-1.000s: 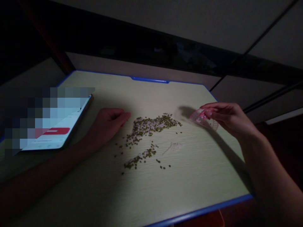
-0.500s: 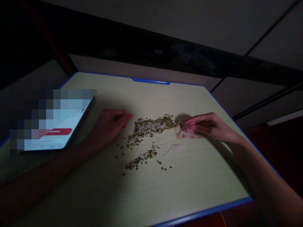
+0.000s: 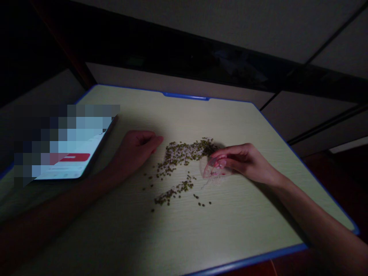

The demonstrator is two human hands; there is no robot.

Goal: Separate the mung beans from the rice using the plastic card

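A pile of small green beans mixed with white grains (image 3: 184, 152) lies in the middle of the table. Nearer to me is a smaller strip of green beans (image 3: 174, 193). My right hand (image 3: 248, 163) pinches a clear, pink-tinted flat plastic piece (image 3: 211, 170) with a curved edge, much like a protractor. Its fingertips are at the pile's right end, and the plastic hangs over a small patch of white grains. To the left of the pile, my left hand (image 3: 139, 147) rests closed in a loose fist; nothing shows in it.
A tablet-like device with a lit screen (image 3: 69, 168), partly blurred out, lies at the table's left. The pale table (image 3: 230, 237) has a blue rim. A few loose beans (image 3: 202, 204) are scattered near the front. Pale panels (image 3: 316, 115) stand behind the table.
My right hand has moved left with the plastic piece, bringing it to the pile's right end and over the white grains. My left hand stays in place. The view has shifted slightly.
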